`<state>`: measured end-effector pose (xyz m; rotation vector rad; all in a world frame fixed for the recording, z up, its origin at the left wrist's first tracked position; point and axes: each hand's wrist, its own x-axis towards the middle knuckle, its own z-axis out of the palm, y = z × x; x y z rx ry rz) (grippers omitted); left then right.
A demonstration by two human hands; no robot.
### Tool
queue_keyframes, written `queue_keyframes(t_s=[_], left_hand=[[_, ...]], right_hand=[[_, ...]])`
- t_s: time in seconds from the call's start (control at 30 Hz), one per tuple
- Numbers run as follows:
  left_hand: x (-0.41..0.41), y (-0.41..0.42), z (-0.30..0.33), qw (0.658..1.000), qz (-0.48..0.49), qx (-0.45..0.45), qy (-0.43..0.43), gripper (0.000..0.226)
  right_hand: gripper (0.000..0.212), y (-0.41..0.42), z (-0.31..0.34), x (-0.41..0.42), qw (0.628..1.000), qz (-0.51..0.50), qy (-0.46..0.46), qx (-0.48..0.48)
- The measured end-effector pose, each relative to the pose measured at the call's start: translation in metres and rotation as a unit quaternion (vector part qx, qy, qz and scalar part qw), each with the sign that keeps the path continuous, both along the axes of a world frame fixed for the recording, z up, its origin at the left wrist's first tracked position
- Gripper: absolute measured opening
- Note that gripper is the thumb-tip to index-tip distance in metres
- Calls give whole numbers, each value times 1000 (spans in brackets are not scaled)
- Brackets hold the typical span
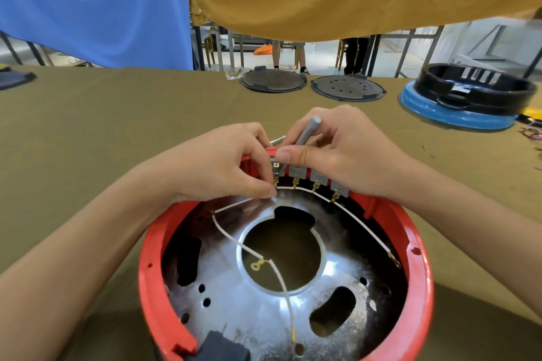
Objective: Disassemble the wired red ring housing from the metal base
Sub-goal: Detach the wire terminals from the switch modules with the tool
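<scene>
The red ring housing (419, 267) lies open side up on the table, wrapped round the shiny metal base (252, 308) with its round centre hole. White wires (281, 278) with brass terminals run from a row of grey connectors (318, 177) on the far rim. My left hand (223, 164) pinches the leftmost brass terminal at that row. My right hand (337, 149) grips a grey metal tool (306, 133), its tip down at the same connector.
Two dark round lids (272, 80) (347, 88) lie at the table's far edge. A black ring on a blue base (469, 97) stands far right. Blue and mustard cloths hang overhead. A dark grey plug block (223, 346) sits at the housing's near rim.
</scene>
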<state>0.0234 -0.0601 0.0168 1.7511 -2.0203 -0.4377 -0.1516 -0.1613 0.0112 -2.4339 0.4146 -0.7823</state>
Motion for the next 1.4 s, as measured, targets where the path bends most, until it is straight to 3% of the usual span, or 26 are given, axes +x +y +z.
queue_keyframes(t_s=[0.4, 0.83, 1.4], left_hand=[[0, -2, 0, 1000, -5, -8, -14, 8], [-1, 0, 1, 1000, -9, 8, -10, 8], [0, 0, 1, 1000, 3, 6, 21, 10]], right_hand=[[28, -2, 4, 5, 996, -1, 19, 90], [20, -2, 1, 1, 997, 6, 12, 73], [30, 1, 7, 6, 992, -21, 29, 123]])
